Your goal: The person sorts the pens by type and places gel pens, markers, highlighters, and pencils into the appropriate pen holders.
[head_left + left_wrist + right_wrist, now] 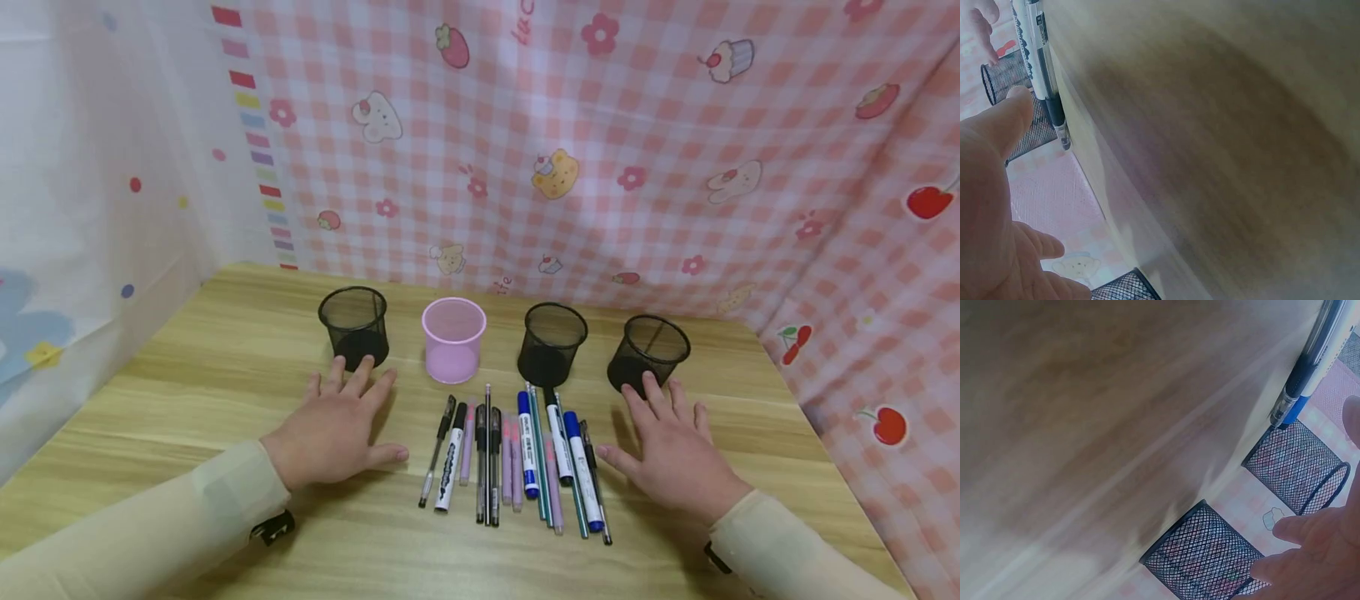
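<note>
My left hand (333,429) is spread with straight fingers over the table, left of a row of pens and markers, its fingertips just in front of a black mesh pen cup (356,346). To the right of the row, my right hand (671,450) is spread likewise, fingertips overlapping the base of the far right black mesh cup (647,354) in the head view. Neither hand holds anything. Between them lie a black-capped marker (452,458), blue-capped markers (528,446), black gel pens (481,467), lilac pens (507,462) and teal pencils (537,458), side by side.
A pink cup (453,342) and another black mesh cup (552,346) stand upright between the outer two cups. Behind the wooden table (225,367) hangs a pink checked curtain (487,125). White cloth (90,167) hangs at the left, and more patterned cloth at the right.
</note>
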The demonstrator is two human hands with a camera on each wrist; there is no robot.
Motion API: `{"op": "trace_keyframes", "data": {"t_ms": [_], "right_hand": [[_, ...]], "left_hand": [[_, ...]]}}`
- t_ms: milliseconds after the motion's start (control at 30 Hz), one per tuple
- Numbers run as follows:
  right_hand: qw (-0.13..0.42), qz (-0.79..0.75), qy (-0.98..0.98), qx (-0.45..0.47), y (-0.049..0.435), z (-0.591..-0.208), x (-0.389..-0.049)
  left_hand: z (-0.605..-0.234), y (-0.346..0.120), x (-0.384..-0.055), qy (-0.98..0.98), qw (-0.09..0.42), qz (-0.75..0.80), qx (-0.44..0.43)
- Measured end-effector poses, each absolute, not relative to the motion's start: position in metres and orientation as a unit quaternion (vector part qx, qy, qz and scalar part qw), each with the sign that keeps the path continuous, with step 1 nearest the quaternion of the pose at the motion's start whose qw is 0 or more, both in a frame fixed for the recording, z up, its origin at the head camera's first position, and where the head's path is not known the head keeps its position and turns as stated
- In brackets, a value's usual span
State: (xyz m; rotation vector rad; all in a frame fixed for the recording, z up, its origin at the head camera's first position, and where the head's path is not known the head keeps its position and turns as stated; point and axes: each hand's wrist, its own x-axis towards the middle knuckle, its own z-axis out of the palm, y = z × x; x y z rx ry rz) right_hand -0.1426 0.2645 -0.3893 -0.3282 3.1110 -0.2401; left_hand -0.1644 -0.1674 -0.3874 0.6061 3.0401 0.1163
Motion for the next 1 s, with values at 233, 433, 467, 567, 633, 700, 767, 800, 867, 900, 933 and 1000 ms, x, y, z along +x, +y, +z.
{"op": "trace_keyframes", "data": {"t_ms": [233,433,467,567,633,700,767,800,867,900,933,1000], "right_hand": [[0.002,-0.085,0.991,-0.105,0.264,-0.389,-0.143],[-0.005,-0.098,0.990,-0.106,0.263,-0.386,-0.145],[-0.006,-0.099,0.989,-0.106,0.263,-0.386,-0.146],[-0.006,-0.100,0.989,-0.105,0.262,-0.384,-0.146],[-0.007,-0.096,0.990,-0.107,0.262,-0.384,-0.147],[-0.008,-0.096,0.989,-0.108,0.261,-0.383,-0.147],[-0.011,-0.094,0.989,-0.112,0.260,-0.384,-0.147],[-0.012,-0.093,0.989,-0.114,0.260,-0.384,-0.148],[-0.014,-0.095,0.988,-0.119,0.259,-0.384,-0.148],[-0.014,-0.096,0.988,-0.121,0.259,-0.384,-0.148],[-0.015,-0.097,0.987,-0.124,0.258,-0.384,-0.149],[-0.015,-0.101,0.987,-0.127,0.257,-0.384,-0.150]], "left_hand": [[-0.389,-0.168,-0.164,0.979,0.020,0.048,0.195],[-0.382,-0.169,-0.171,0.964,-0.067,0.082,0.244],[-0.380,-0.170,-0.173,0.958,-0.093,0.091,0.256],[-0.372,-0.175,-0.180,0.934,-0.181,0.125,0.280],[-0.367,-0.180,-0.188,0.919,-0.236,0.144,0.281],[-0.363,-0.186,-0.196,0.909,-0.276,0.161,0.267],[-0.359,-0.192,-0.206,0.911,-0.287,0.176,0.239],[-0.357,-0.195,-0.211,0.915,-0.283,0.183,0.222],[-0.355,-0.200,-0.222,0.926,-0.261,0.196,0.187],[-0.354,-0.202,-0.227,0.932,-0.244,0.204,0.170],[-0.353,-0.205,-0.233,0.938,-0.226,0.211,0.155],[-0.353,-0.209,-0.244,0.946,-0.189,0.228,0.134]]}}
